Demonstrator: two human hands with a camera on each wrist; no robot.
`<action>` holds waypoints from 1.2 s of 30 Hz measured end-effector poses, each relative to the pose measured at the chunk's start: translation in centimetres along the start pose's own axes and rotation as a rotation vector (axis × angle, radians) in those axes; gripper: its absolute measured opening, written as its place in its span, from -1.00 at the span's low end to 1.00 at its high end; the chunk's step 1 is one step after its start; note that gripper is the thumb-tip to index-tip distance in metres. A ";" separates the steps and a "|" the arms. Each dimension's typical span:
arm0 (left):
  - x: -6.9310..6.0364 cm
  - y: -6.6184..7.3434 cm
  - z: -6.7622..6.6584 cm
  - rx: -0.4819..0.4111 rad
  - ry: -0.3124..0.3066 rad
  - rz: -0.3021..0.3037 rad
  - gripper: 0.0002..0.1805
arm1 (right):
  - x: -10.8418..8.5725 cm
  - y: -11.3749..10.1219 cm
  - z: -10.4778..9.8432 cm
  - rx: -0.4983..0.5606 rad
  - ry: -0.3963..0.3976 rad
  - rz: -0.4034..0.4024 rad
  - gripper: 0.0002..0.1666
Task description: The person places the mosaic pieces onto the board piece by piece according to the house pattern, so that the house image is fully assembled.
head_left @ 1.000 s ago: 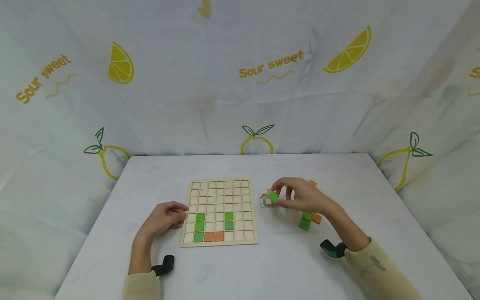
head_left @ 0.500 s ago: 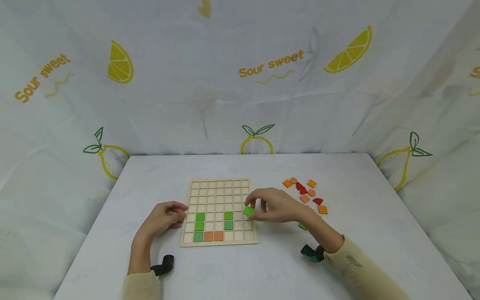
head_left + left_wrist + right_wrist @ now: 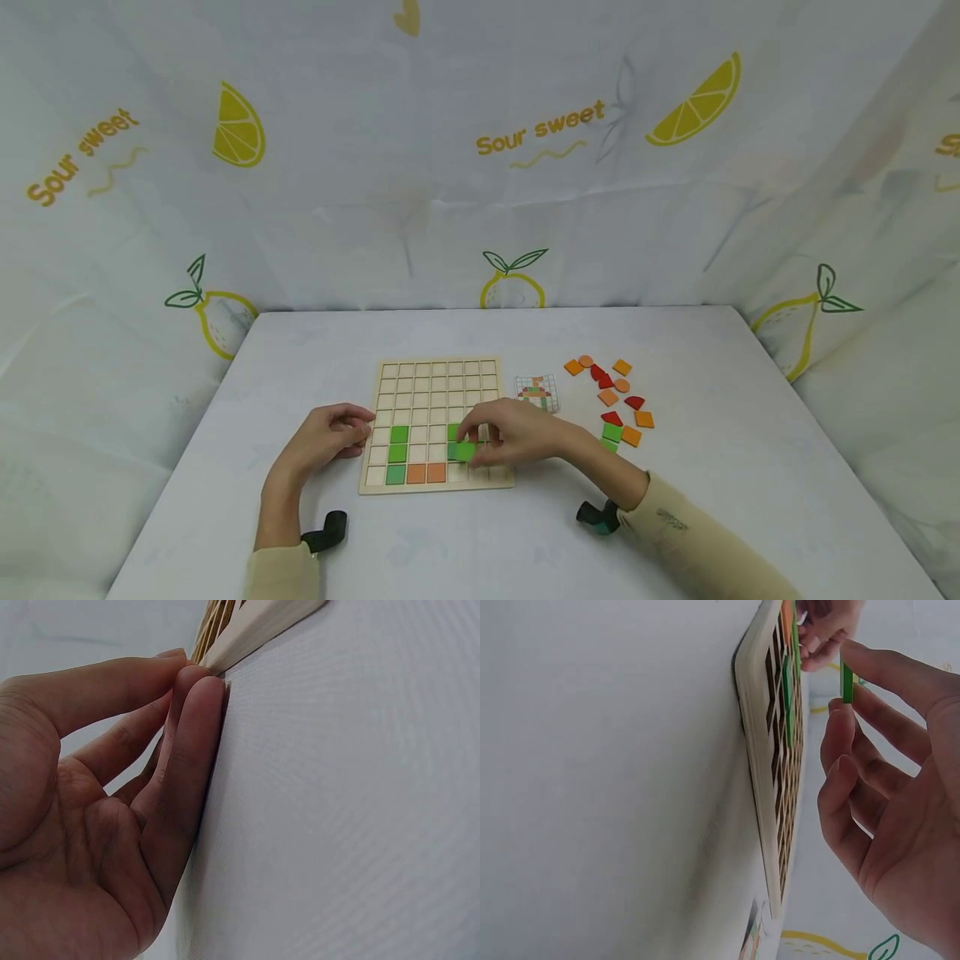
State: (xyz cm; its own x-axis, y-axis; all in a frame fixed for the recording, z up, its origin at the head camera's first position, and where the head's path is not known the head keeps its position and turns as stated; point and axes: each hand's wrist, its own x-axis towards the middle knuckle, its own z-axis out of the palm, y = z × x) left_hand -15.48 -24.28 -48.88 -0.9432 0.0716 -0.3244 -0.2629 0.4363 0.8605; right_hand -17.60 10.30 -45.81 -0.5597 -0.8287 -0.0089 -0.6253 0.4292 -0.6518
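Observation:
A wooden grid board (image 3: 440,489) lies on the table with a green column at left, two orange squares (image 3: 426,473) in the bottom row and green squares further right. Over the board's lower right part, the right hand (image 3: 521,429) pinches a bright green square (image 3: 465,452) by its edges. The right wrist view has that square (image 3: 847,682) on edge between thumb and fingertips of the right hand (image 3: 900,772), raised off the board (image 3: 756,750). At the board's left edge rests the left hand (image 3: 322,437); in the left wrist view the left hand's (image 3: 112,780) fingertips touch the board's rim (image 3: 255,634).
A printed pattern card (image 3: 536,392) lies right of the board. Beyond it are scattered loose pieces: orange squares (image 3: 644,419), orange circles, red pieces (image 3: 634,402) and green squares (image 3: 612,432). Each wrist bears a black strap mount (image 3: 327,532).
The right hand has carried the green square leftward from above the card to over the board's lower right part. The card and loose pieces are uncovered. The left hand has stayed put.

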 end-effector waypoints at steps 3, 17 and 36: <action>-0.1 0.0 0.0 -0.003 0.001 0.000 -0.65 | 0.5 0.2 0.7 0.017 -0.042 0.000 -0.65; 0.0 0.0 0.0 -0.004 -0.002 0.002 -0.67 | 1.3 -0.6 1.9 -0.112 -0.089 -0.008 -0.67; 0.0 0.0 -0.1 -0.004 -0.001 -0.004 -0.66 | 0.6 -1.0 1.4 -0.079 -0.099 0.030 -0.67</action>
State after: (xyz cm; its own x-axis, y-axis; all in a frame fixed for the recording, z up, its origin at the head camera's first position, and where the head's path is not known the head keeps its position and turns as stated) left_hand -15.50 -24.34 -48.90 -0.9419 0.0710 -0.3282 -0.2672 0.4333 0.8607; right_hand -16.56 8.88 -46.21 -0.5242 -0.8451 -0.1050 -0.6522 0.4777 -0.5886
